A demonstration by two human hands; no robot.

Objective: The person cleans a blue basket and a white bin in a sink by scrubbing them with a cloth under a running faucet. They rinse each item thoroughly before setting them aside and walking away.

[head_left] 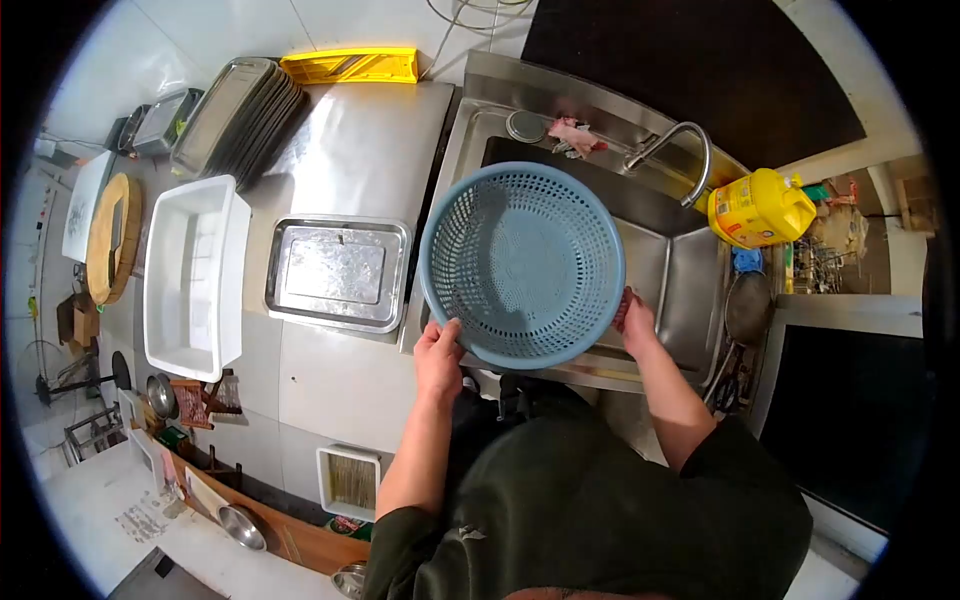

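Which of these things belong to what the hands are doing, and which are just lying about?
Seemingly in use:
- blue perforated basket, held by left hand and right hand
- sink, below it

Apparently just lying about:
- metal tray
- white plastic tub
- stacked trays
- yellow slicer
- yellow jug

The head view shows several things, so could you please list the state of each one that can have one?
Blue basket: empty, open side toward the camera
Left hand: closed on the basket's rim
Right hand: at the basket's other side, grip partly hidden
White tub: open, empty
Metal tray: lying flat
Dark trays: stacked
Faucet: no running water visible
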